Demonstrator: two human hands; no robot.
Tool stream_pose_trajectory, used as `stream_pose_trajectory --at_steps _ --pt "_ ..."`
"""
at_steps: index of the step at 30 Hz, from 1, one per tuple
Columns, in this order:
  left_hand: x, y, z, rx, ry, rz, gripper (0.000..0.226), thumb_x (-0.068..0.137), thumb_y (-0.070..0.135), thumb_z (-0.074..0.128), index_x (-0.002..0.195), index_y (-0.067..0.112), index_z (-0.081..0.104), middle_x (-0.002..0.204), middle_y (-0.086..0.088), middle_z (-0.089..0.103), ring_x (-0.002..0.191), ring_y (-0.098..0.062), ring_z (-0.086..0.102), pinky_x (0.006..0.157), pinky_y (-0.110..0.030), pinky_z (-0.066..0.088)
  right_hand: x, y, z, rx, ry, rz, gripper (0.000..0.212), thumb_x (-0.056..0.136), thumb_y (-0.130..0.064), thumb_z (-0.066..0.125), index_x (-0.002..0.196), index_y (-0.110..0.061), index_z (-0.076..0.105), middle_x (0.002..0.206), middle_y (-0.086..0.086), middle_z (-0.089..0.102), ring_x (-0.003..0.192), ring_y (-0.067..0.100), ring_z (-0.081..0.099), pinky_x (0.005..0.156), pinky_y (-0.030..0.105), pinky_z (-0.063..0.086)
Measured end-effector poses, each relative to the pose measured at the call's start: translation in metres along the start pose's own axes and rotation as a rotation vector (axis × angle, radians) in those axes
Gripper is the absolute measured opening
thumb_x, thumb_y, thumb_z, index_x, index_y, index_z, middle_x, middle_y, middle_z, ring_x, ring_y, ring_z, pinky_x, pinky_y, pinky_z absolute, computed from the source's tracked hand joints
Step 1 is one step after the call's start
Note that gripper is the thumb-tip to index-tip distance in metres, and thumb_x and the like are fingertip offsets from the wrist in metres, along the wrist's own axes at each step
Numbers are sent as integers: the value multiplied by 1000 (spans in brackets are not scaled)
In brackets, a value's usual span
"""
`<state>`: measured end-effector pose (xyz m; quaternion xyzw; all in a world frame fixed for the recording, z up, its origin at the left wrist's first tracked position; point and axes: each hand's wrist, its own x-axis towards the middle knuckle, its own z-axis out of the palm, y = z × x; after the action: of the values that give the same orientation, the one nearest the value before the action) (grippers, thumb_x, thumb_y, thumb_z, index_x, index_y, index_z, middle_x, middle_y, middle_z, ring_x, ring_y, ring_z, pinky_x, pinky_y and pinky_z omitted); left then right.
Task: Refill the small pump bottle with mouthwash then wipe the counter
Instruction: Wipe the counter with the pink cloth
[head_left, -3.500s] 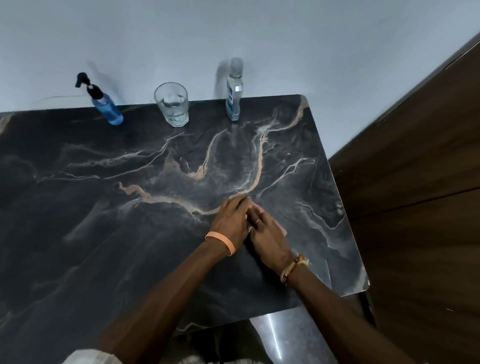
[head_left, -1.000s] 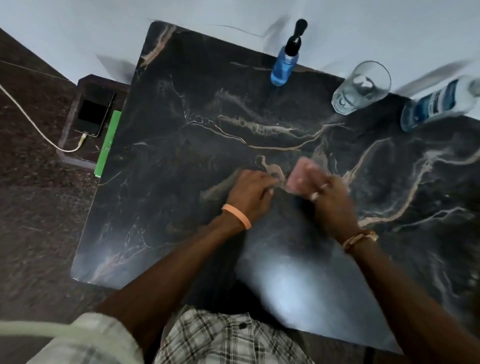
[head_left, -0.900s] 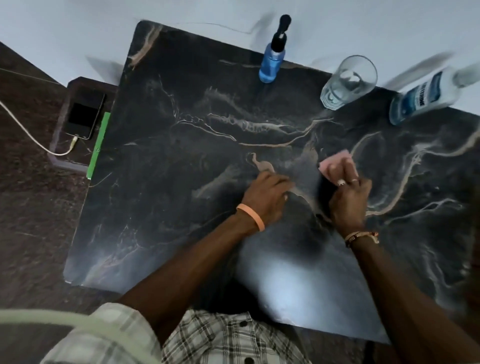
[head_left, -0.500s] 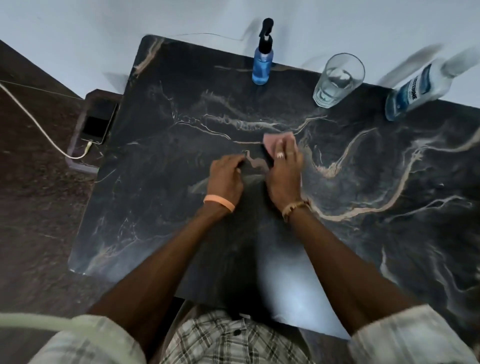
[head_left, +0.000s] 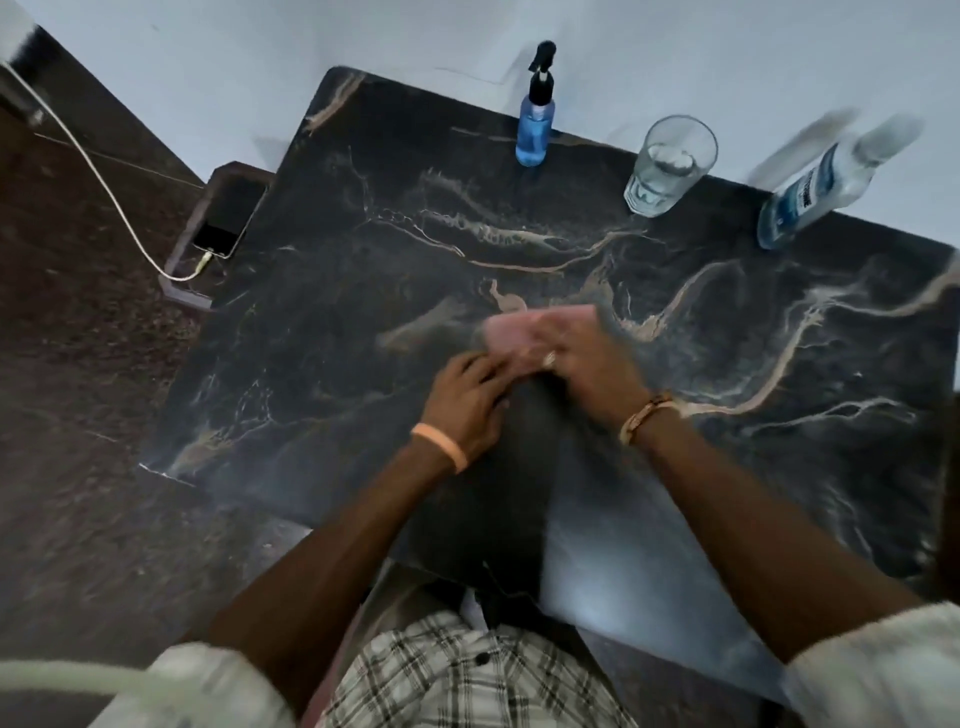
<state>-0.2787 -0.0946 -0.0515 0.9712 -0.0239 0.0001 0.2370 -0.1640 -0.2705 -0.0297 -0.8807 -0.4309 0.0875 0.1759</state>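
Wiping is the step in hand: the right hand (head_left: 587, 364) is pressing a blurred pink cloth (head_left: 511, 338) onto the dark veined marble surface (head_left: 337, 260), and blur is hiding any finger curl. The left hand (head_left: 467, 402) is resting relaxed and empty. The small blue pump bottle (head_left: 535, 135) is standing at the back edge. The next sweep is probably heading left, where room is open, while skirting the clear drinking glass (head_left: 670, 166).

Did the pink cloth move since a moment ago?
Yes. The pink cloth under the right hand slid left: from in front of the glass to in front of the pump bottle.
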Motion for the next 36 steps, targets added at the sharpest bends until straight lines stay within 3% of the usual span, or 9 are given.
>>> stream_pose_trajectory --at_steps 3,7,11,18,20,23,29,32,36 --pt "23 47 27 -53 -50 21 38 82 14 62 119 5 64 128 -15 60 122 -36 51 111 -41 33 -40 35 -9 -102 28 403 34 92 -9 60 126 -5 64 138 20 53 123 40 50 106 46 39" --pt "17 73 43 -161 56 -123 41 86 9 56 126 4 57 132 -14 57 129 -31 46 115 -33 20 -88 2 19 -167 21 483 56 91 -4 54 146 -4 41 148 24 40 131 43 40 110 48 33" --pt "0 55 36 -230 135 -233 47 89 2 48 136 4 47 142 -15 45 132 -31 40 115 -35 22 -57 -27 26 45 69 612 55 87 7 47 142 0 45 146 21 43 135 39 37 114 46 30" --pt "-56 -7 2 -46 147 -265 48 82 -2 61 129 7 56 137 -22 48 132 -42 38 109 -55 31 -7 -106 36 -110 -179 -143 28 96 -11 51 118 -11 66 126 8 63 123 24 48 104 33 38" --pt "-74 -6 4 22 105 -231 51 79 -3 65 128 4 56 133 -23 52 126 -43 44 106 -55 36 -15 -95 26 -297 -320 -279 28 99 -19 46 121 -18 63 136 2 56 130 26 41 104 43 37" --pt "-62 13 8 22 114 -126 38 78 -2 66 115 3 66 118 -21 61 108 -41 55 99 -45 41 -20 -48 8 -410 -327 -355 40 105 -24 30 141 -24 46 155 -3 35 139 26 31 109 45 29" --pt "12 96 47 -59 -25 47 36 82 10 60 117 3 63 125 -20 57 121 -38 48 112 -37 24 -86 24 -17 -294 -106 179 45 101 -15 45 145 -6 44 152 14 39 141 30 33 114 36 24" --pt "13 111 57 -52 -47 19 33 87 16 52 118 11 62 126 -13 56 121 -32 47 105 -42 37 -138 -5 3 -260 -68 356 50 106 -16 32 154 -6 24 161 14 18 145 31 22 116 41 23" --pt "-27 85 47 -24 21 65 29 82 10 60 110 10 67 111 -11 63 102 -29 56 91 -38 46 -127 -52 32 -224 -28 411 46 106 -15 31 151 -6 29 159 16 22 139 32 27 115 40 25"
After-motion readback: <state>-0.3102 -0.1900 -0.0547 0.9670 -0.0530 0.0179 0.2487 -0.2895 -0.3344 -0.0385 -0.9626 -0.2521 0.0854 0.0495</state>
